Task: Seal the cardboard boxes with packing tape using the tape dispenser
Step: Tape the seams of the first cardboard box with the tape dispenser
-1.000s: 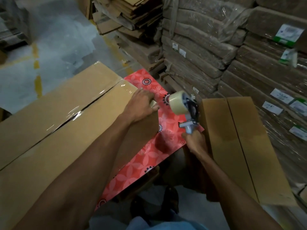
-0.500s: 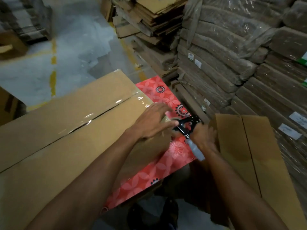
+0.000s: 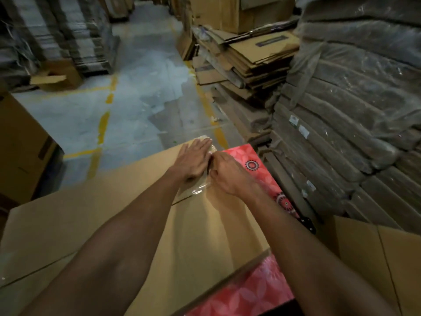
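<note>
A large cardboard box (image 3: 109, 215) lies in front of me on a red floral cloth (image 3: 255, 293). Clear packing tape (image 3: 200, 189) runs along its centre seam to the far edge. My left hand (image 3: 193, 160) lies flat on the tape at that far edge, fingers straight. My right hand (image 3: 227, 174) rests beside it on the seam, its fingertips against the left hand. Only a black part of the tape dispenser (image 3: 307, 222) shows, lying on the cloth to the right of my right forearm, in neither hand.
A second cardboard box (image 3: 369, 254) stands at the right. Wrapped bundles (image 3: 353, 124) and flattened cartons (image 3: 250, 58) are stacked at the right and rear. Another box (image 3: 20, 151) stands at the left. Concrete floor with yellow lines (image 3: 103, 124) lies beyond.
My right hand has let go of the tape dispenser, which now lies on the cloth. Both hands have moved to the box's far end, and my view has tilted up.
</note>
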Demonstrator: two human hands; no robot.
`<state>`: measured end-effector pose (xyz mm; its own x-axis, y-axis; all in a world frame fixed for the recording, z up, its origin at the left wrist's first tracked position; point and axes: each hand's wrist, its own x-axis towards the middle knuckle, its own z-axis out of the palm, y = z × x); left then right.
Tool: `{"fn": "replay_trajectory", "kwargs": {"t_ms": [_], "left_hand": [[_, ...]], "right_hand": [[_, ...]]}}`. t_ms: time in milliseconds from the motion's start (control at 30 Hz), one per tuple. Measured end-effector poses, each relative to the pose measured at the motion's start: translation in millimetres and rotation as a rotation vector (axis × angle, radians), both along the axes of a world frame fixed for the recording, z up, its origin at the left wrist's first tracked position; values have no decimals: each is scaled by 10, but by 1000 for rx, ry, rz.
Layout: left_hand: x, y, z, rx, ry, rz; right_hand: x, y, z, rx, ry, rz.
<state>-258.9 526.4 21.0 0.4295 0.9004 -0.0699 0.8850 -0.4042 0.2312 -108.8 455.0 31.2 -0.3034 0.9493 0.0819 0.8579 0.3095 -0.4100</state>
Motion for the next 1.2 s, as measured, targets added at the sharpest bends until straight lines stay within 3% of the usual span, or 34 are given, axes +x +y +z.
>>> {"fn": "replay_trajectory", "kwargs": {"t_ms": [167, 267, 400, 500, 767, 967, 1100, 1200], "left_hand": [[-92, 428, -35, 31, 8, -4], [-63, 590, -67, 30, -44, 44], [-29, 691, -79, 34, -84, 61], [-9, 686, -59, 26, -94, 66], [-14, 596, -16, 34, -68, 89], [69, 316, -44, 52, 165, -26], [22, -198, -122, 46, 135, -129], [5, -396, -178, 74, 135, -81]], "right_hand": [[-80, 581, -65, -52, -107, 73], [-171, 713, -109, -150, -65, 57], [-235, 711, -211, -108, 92, -134], [-223, 729, -215, -105, 80, -145], [-3, 85, -222, -85, -109, -123], [46, -246, -261, -43, -172, -144], [62, -225, -279, -49, -186, -124], [45, -255, -226, -70, -210, -120]]}}
